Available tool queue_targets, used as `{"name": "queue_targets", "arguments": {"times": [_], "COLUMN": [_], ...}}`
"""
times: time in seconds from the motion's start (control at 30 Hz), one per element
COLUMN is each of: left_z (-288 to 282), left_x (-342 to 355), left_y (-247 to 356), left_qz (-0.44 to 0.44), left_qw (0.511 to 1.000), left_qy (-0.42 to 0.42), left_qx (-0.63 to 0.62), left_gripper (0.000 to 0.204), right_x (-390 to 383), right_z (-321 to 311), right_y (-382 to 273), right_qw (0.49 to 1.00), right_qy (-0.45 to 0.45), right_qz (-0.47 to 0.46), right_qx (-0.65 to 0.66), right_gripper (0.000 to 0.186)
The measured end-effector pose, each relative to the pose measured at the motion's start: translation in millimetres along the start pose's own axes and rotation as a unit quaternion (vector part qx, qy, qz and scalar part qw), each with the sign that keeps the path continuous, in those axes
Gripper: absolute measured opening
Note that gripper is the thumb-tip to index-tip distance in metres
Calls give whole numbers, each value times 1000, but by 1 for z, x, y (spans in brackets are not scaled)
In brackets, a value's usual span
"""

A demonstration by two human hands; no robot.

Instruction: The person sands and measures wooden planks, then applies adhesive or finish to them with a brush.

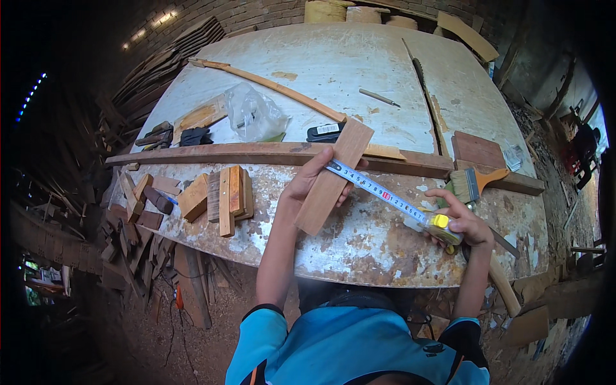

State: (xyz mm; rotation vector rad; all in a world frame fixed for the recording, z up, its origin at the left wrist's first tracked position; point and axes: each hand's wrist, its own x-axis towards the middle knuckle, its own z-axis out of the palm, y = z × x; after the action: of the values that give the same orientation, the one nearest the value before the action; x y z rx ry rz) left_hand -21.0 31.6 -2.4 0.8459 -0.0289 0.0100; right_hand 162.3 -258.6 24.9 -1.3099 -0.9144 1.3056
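Fingers of the left hand point(307, 183) curl closed around a wooden block point(326, 197), thumb beside the end of the blade point(372, 185); those of the right hand point(473, 226) grip the tape measure point(443, 231), one stretched out loosely. Both forearms reach over the table point(378, 256), the block slanting, the blade running rightward.

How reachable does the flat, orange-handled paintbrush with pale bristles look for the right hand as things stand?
Probably not without letting go first: the right hand holds the yellow-topped tape measure. Otherwise the flat, orange-handled paintbrush lies just beyond, and nothing appears to cover its handle.
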Motion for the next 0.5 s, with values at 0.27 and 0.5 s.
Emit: {"name": "queue_targets", "arguments": {"times": [0.27, 0.5], "left_z": [28, 37], "left_x": [20, 25], "left_y": [-22, -29], "left_qz": [-52, -55], "left_qw": [992, 894], "left_qy": [72, 122], "left_qx": [92, 427], "left_gripper": [80, 66], "right_x": [16, 15], "right_z": [8, 5], "right_y": [13, 15], "right_qw": [995, 985], "right_qy": [83, 123], "right_qz": [-42, -88], "right_qx": [39, 84], "right_gripper": [72, 69]}}
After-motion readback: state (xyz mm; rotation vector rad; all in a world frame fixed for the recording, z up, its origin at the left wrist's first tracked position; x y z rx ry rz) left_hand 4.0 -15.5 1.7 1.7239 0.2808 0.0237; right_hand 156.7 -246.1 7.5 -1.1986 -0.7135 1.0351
